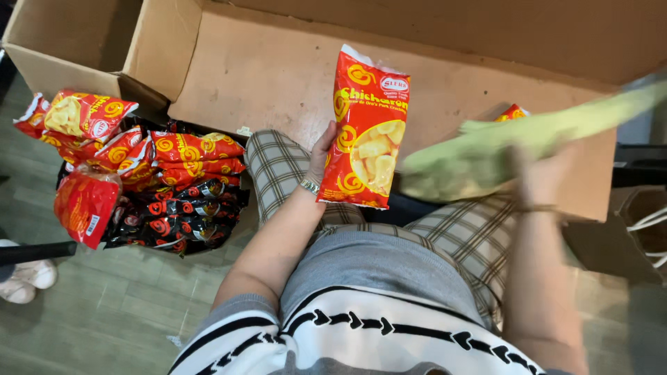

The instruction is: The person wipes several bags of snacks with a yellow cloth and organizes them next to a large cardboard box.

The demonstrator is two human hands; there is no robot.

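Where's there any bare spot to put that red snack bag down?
The cardboard flap is bare between the smaller box on its left and the red snack bag in the left hand. Floor tiles below the pile are open too. It is crowded at the snack pile, and around the blurred right hand with the green bag.

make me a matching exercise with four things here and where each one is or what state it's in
Things:
1. red snack bag
2. green bag
3. pile of snack packs
4. cardboard box

States or places:
a. blurred, at the right hand
b. heaped on the floor at the left
c. held upright in the left hand
d. lying open in front of the knees

Pairs: 1-c, 2-a, 3-b, 4-d
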